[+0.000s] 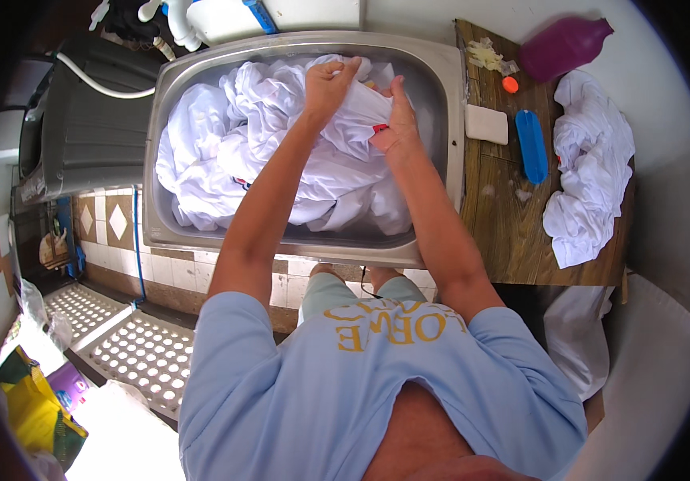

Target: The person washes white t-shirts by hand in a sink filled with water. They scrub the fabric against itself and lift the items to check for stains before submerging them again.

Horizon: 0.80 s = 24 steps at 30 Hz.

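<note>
Nearest is the person's light blue shirt (pixel 457 385), with yellow letters across the chest. Both bare forearms stretch from its short sleeves toward the upper middle. The left hand (pixel 329 86) has its fingers curled and closed on a piece of white cloth (pixel 367 112). The right hand (pixel 399 122) grasps the same cloth at its right side, with the thumb pointing upward; a small red patch shows at this grip. The cloth is drawn between the two hands, above a heap of white fabric (pixel 201 120). This heap fills most of a steel basin (pixel 454 172), lies in many loose folds, and seems to be wet, because some greyish water is visible near the right wall.

Just beside the basin, on the right, is a wooden table (pixel 493 220). On it there are a pale rectangular block (pixel 486 124) near the basin's rim, a long blue object (pixel 531 147), a small orange round piece (pixel 509 84), and, farther to the right, a crumpled white bundle (pixel 589 176). A purple bottle (pixel 561 52) is at the back corner; whether it stands upright, I cannot tell.

On the basin's left is a dark grey ribbed surface (pixel 92 120). Lower down lies the tiled floor (pixel 177 272).
</note>
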Motion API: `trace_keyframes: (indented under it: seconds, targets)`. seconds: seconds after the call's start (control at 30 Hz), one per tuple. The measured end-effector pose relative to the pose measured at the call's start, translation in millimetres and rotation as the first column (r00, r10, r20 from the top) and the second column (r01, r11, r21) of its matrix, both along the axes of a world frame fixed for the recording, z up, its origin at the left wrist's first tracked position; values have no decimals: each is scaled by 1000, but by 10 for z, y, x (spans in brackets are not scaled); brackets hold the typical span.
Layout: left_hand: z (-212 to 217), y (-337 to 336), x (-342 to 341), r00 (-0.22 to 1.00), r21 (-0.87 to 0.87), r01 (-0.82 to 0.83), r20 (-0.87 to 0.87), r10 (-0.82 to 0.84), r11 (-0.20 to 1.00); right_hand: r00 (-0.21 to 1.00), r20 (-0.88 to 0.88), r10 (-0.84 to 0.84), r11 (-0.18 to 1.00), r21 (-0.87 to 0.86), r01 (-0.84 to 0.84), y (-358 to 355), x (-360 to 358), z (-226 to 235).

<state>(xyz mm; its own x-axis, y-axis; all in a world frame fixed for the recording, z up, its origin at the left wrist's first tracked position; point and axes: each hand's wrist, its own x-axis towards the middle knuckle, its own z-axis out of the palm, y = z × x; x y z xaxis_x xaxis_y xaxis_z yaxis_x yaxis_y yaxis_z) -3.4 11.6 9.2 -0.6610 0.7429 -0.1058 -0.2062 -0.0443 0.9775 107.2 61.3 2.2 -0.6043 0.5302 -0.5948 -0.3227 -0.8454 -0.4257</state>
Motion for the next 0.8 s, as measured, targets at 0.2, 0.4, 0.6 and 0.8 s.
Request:
trace_keyframes:
  seconds: [0.2,0.4,0.6,0.8]
  targets:
    - [-97,106,423,647,128,128,-763,15,984,926,-376,31,995,100,7,130,14,-655]
    - [-234,185,-9,594,-166,-96,-800,-78,981,999,-8,-35,998,-54,34,-169,-117,-98]
    - [-354,246,260,422,48,26,-906,33,999,659,-727,192,981,128,-144,156,77,-700]
    - [-259,176,151,563,-7,-15,-826,2,1000,999,-6,34,999,14,-33,-72,-105,-250]
